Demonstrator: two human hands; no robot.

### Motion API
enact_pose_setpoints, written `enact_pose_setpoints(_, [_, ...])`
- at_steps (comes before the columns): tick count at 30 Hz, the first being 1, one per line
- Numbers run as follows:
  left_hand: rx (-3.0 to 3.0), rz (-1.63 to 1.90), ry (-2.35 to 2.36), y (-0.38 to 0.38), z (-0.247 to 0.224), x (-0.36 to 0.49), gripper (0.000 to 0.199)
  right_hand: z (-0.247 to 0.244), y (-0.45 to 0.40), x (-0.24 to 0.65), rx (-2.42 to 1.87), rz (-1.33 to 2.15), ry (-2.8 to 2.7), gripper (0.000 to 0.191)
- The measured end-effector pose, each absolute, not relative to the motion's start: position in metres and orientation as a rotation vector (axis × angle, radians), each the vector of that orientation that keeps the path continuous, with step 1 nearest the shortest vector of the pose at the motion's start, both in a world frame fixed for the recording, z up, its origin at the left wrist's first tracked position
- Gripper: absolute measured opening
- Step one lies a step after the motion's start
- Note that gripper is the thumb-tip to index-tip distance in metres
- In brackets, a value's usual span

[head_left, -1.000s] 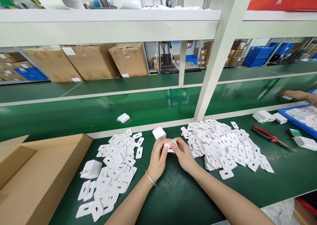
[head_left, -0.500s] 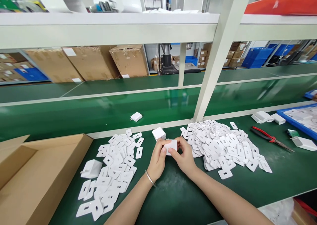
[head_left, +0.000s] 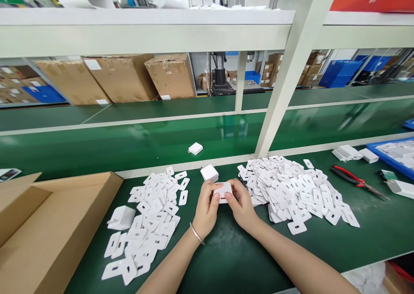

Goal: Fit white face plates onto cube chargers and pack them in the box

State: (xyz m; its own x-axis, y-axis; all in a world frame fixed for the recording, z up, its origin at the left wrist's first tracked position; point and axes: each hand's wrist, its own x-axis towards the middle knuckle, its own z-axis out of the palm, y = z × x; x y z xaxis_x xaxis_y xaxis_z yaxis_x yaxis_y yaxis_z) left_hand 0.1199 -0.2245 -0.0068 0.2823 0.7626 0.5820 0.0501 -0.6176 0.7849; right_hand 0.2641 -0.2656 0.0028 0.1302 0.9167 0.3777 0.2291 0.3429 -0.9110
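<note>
Between my left hand (head_left: 208,205) and my right hand (head_left: 242,204) is a white USB charger (head_left: 222,189), a rounded block with a red bar near its lower edge. Both hands are closed on its sides, thumbs pressing the near face. Just behind my fingers lies another white charger (head_left: 209,173). To the right spreads a heap of white slotted face plates (head_left: 291,190). A looser pile of the same plates (head_left: 155,216) lies to the left, with a white charger housing (head_left: 121,218) beside it.
An open cardboard box (head_left: 74,216) stands at the left. Red-handled pliers (head_left: 359,181), white housings (head_left: 347,152) and a blue tray (head_left: 391,156) lie at the right. Behind runs a green belt (head_left: 145,143) carrying a charger (head_left: 196,148). A slanted post (head_left: 281,91) supports the shelf.
The held charger's face now shows a red bar near my thumbs. The charger on the green belt has travelled right, and a flat object has appeared at the belt's left end. The view has shifted slightly.
</note>
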Motion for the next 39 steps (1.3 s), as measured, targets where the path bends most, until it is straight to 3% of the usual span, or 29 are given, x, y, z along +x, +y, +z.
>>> enact_pose_setpoints(8, [1.877,1.382,0.75,-0.225,-0.007,0.121,0.03,0.005,-0.266,0.264,-1.124,0.695,-1.349,0.029])
enact_pose_setpoints(16, [1.807,1.282,0.729,-0.223,-0.009,0.121,0.038,0.004,-0.254,0.271,-1.053,0.957,-1.198,0.045])
enact_pose_setpoints(27, [1.879,1.354,0.781,-0.223,-0.01,0.119,0.023,0.014,-0.258,0.269,-1.032,1.045,-1.23,0.036])
enact_pose_setpoints(33, [1.918,1.358,0.747,-0.223,-0.009,0.119,0.024,0.013,-0.258,0.272,-1.096,0.899,-1.369,0.035])
enact_pose_setpoints(39, [2.03,1.357,0.801,-0.22,-0.007,0.117,0.027,0.009,-0.251,0.282,-1.001,1.062,-1.365,0.042])
